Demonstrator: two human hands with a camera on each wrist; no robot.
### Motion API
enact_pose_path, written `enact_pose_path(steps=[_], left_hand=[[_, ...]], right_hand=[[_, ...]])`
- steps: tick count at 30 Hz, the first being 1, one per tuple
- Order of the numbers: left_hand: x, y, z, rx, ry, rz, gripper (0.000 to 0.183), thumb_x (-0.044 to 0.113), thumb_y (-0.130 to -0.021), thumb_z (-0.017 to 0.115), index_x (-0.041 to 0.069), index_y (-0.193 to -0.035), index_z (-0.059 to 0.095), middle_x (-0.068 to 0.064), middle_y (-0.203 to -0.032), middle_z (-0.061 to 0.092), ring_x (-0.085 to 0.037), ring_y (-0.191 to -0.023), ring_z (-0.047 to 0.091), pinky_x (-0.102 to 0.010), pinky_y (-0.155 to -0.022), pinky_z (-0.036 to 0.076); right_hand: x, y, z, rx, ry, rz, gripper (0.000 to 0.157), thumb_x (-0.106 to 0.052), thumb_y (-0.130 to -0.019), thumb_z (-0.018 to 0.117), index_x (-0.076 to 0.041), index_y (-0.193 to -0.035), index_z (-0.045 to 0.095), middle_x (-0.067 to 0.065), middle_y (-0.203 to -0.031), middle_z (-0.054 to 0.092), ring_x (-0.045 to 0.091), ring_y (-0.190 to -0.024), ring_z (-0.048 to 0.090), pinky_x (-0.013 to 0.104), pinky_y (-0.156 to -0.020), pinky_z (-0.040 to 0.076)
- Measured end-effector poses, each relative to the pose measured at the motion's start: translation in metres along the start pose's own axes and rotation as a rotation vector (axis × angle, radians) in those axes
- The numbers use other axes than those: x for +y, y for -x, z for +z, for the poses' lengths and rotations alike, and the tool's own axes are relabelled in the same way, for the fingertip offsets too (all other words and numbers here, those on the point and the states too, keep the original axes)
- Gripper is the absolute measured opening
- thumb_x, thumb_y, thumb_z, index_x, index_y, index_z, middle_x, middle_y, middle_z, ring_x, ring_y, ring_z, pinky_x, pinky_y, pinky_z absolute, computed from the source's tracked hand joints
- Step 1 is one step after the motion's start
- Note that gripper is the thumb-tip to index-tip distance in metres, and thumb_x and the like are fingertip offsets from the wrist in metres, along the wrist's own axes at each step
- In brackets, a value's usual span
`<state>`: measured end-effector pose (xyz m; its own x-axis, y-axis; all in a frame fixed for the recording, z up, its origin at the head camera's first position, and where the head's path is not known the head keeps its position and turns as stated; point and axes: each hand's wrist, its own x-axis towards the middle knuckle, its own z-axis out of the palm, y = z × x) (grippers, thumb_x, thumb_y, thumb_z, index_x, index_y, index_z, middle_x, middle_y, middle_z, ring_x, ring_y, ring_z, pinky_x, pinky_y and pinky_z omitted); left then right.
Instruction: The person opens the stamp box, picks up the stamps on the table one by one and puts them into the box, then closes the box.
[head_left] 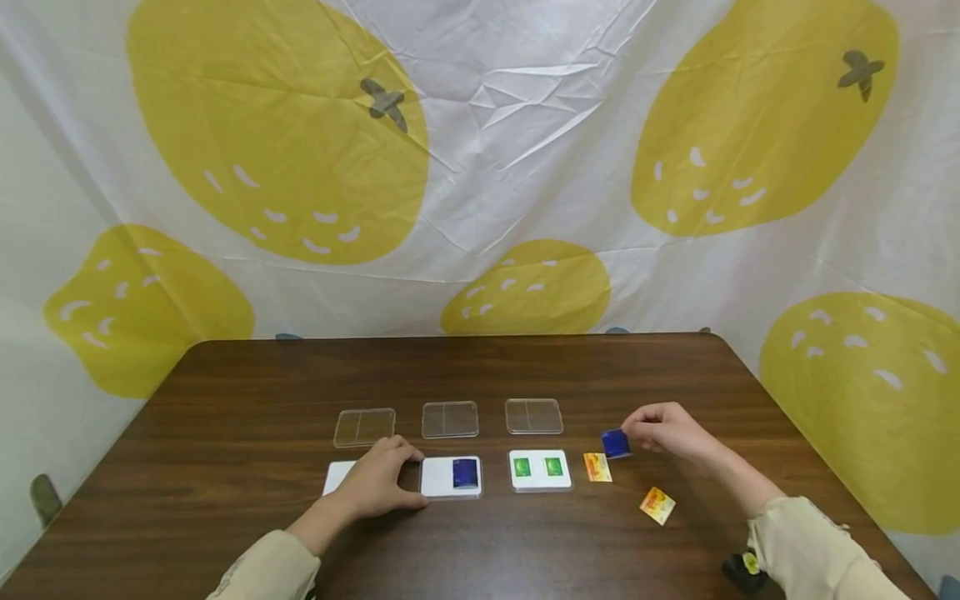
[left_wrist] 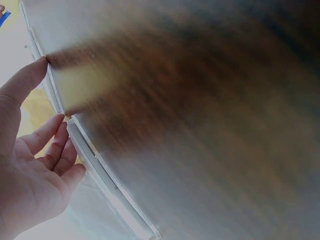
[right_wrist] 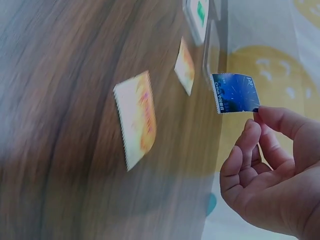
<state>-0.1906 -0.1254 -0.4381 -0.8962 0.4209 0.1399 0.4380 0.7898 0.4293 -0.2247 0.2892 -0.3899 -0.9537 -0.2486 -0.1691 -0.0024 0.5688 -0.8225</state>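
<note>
My right hand [head_left: 671,429] pinches one corner of a blue postage stamp [right_wrist: 235,93] between thumb and fingertip, held up off the table. My left hand [head_left: 378,479] spans the left end of the middle clear plastic case [head_left: 438,479], thumb at its near edge and index finger at the far edge. On that case's white insert lies another dark blue stamp [head_left: 465,473], at the right half. To its right, a similar case [head_left: 541,482] carries two green stamps [head_left: 553,467] side by side. The left case [head_left: 339,475], with a white insert, is partly hidden by my left hand.
Behind the cases lie three clear lids [head_left: 534,416] in a row. Two orange-yellow stamps [head_left: 657,506] rest on the brown table [head_left: 525,550] near my right hand. A small black object [head_left: 742,573] sits by the right sleeve. A lemon-patterned cloth [head_left: 480,167] hangs behind.
</note>
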Motion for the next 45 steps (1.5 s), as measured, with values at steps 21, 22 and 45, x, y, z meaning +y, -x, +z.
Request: enact_pose_path(steps=[21,22,45], left_hand=[[-0.001,0.001,0.001,-0.007,0.004,-0.016,0.054,0.035,-0.06,0.081,0.004,-0.1,0.064,-0.002,-0.093,0.056,-0.019,-0.091,0.051,-0.04,-0.08,0.045],[-0.001,0.001,0.001,-0.006,0.003,-0.017,0.054,0.035,-0.06,0.081,0.004,-0.1,0.064,-0.002,-0.093,0.056,-0.019,-0.091,0.051,-0.04,-0.08,0.045],[0.0,0.0,0.0,0.0,-0.004,0.012,0.053,0.035,-0.06,0.081,0.004,-0.099,0.064,-0.002,-0.092,0.056,-0.019,-0.09,0.051,-0.04,-0.079,0.045]], right_hand=[[-0.056,-0.027,0.064,-0.044,-0.086,-0.058,0.019,-0.009,-0.086,0.056,0.007,-0.091,0.065,0.0,-0.067,0.054,0.009,-0.054,0.042,0.023,-0.051,0.039],[-0.059,-0.029,0.068,-0.049,-0.096,-0.058,0.018,-0.009,-0.085,0.056,0.007,-0.09,0.065,0.0,-0.066,0.053,0.008,-0.053,0.041,0.022,-0.05,0.038],[-0.088,-0.045,0.148,-0.036,-0.204,-0.043,0.018,-0.011,-0.082,0.06,0.004,-0.089,0.068,-0.004,-0.071,0.056,0.009,-0.06,0.042,0.022,-0.052,0.035]])
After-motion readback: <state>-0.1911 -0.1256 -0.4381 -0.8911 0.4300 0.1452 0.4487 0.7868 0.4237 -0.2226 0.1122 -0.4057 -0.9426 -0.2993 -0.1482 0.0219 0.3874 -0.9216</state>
